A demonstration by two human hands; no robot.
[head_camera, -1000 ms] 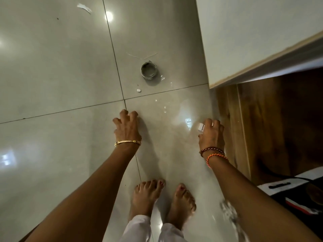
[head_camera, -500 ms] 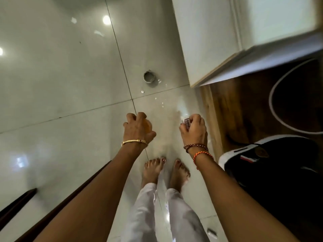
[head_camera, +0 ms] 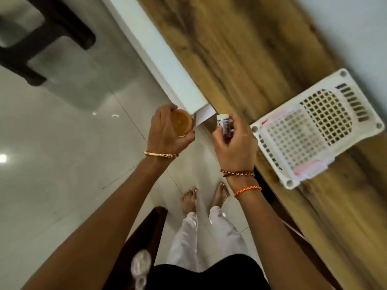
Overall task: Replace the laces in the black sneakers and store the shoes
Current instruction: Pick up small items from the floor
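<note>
- Left hand [head_camera: 167,130] curled round a small round orange object [head_camera: 181,123], cupped from above with fingers wrapped over its rim; looks like a lid or shallow pot, too blurred to say which.
- Right hand [head_camera: 234,143] pinching a small white tube [head_camera: 224,126] with dark print, held upright between thumb and fingertips, label turned toward the face, probably for reading or for opening.
- Both held up at chest height, near each other but apart, as if about to be brought together or set down on the bench.
- Below, bare feet [head_camera: 204,197] on the glossy tiled floor [head_camera: 62,164], white trouser legs [head_camera: 207,237] above them; standing close to the bench edge, within easy reach of it.
- Just right of the right hand, a white perforated basket [head_camera: 318,126] resting on the wooden bench [head_camera: 240,49], something pink showing through its lower wall; a likely place for small items such as the two held.
- Beyond the hands, a white cabinet edge [head_camera: 167,65] running alongside the bench.
- Farthest, top left, a dark stool or chair frame [head_camera: 41,49] on the floor.
- No black sneakers and no laces anywhere in view; neither hand on them, so the lacing looks either finished or set aside, and cannot be judged from here.
</note>
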